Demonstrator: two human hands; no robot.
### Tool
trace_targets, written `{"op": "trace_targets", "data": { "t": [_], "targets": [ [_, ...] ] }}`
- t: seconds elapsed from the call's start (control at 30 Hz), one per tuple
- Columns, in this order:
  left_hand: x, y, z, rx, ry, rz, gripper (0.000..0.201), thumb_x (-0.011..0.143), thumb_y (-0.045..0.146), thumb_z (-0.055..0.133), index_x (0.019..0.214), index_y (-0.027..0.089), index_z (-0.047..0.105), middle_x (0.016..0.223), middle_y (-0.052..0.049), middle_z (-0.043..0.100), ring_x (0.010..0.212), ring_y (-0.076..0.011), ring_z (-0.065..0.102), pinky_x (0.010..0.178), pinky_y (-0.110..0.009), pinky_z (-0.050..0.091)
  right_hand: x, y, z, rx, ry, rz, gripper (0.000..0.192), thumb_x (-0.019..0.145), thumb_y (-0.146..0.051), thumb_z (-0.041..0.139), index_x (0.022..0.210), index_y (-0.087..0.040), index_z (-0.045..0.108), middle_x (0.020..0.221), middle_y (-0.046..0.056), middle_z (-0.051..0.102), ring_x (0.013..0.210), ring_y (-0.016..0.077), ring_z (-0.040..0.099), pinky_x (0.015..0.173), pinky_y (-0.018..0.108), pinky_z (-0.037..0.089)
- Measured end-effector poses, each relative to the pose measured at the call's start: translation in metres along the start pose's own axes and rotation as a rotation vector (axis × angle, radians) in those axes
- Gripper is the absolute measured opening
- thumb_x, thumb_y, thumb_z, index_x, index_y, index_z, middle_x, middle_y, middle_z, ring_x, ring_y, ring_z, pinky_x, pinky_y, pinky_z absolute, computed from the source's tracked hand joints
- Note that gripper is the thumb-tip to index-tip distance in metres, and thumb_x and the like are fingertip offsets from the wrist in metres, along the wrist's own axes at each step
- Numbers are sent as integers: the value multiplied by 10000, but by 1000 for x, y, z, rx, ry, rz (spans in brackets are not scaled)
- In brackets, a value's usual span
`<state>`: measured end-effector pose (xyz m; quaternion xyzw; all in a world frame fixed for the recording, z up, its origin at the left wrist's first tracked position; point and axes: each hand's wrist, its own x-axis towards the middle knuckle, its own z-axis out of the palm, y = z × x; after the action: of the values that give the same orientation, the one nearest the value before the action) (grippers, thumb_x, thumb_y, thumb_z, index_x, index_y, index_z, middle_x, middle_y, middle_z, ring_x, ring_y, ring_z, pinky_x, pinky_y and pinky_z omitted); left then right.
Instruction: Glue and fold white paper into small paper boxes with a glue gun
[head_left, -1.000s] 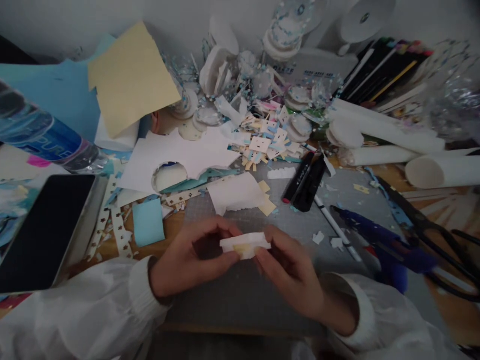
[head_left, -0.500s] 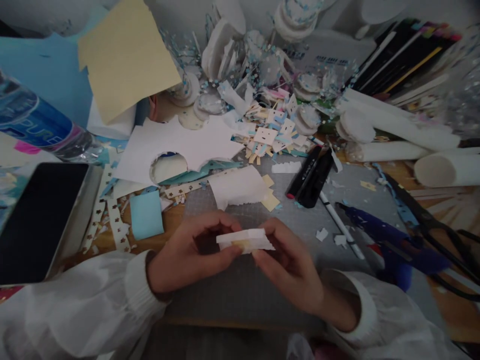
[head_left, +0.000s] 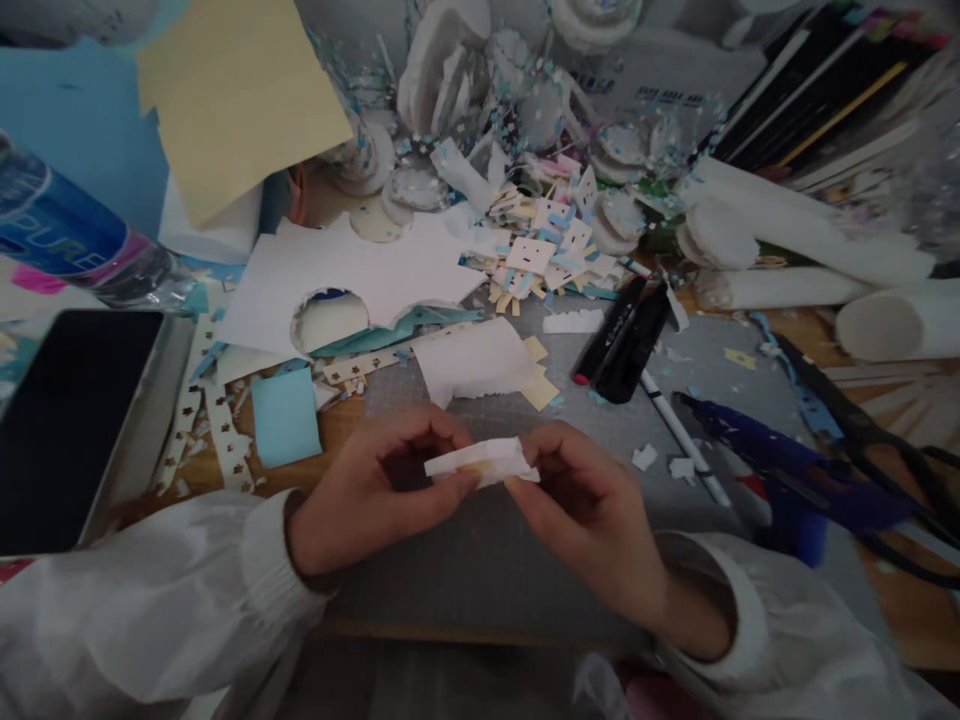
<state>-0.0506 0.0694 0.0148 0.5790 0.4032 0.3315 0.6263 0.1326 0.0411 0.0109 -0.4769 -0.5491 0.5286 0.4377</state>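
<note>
My left hand (head_left: pixel 382 492) and right hand (head_left: pixel 589 512) together pinch the paper (head_left: pixel 496 453) above the mat (head_left: pixel 487 585), its yellow patch (head_left: pixel 474 466) partly exposed and its shaping, I judge, unfinished, while the face-marked cutouts (head_left: pixel 531 255) heaped beyond look done, though how much work remains cannot be told.

Behind the left hand (head_left: pixel 390 480), the person's left sleeve (head_left: pixel 161 610) is long, white and full, greyed by the dim light, with soft creases running through the cloth. It gathers into a thick left cuff (head_left: pixel 264 550) with fine puckers along the band. Behind the right hand (head_left: pixel 589 515), the right sleeve (head_left: pixel 817 630) is of the same pale, loose cloth. Its right cuff (head_left: pixel 742 590) is rounded, with a shadowed gap about the wrist. Both hands are bare.
</note>
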Motion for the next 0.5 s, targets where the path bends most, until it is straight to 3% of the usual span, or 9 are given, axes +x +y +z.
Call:
{"op": "trace_targets", "data": {
  "t": [0.3,0.5],
  "targets": [
    [0,-5,-1,-61,8,-32,104,773,157,679,838,160,597,751,24,586,672,-74,531,604,-153,450,-4,1,2,-78,37,-55,83,805,-147,592,825,-211,545,625,-68,503,500,40,457,431,121,366],
    [0,-2,2,-155,5,-78,123,753,120,706,824,153,611,734,32,598,658,-61,534,587,-131,446,-8,4,-1,-188,0,-182,149,807,-110,607,824,-231,522,627,-75,502,515,46,452,457,135,376]
  ]
}}
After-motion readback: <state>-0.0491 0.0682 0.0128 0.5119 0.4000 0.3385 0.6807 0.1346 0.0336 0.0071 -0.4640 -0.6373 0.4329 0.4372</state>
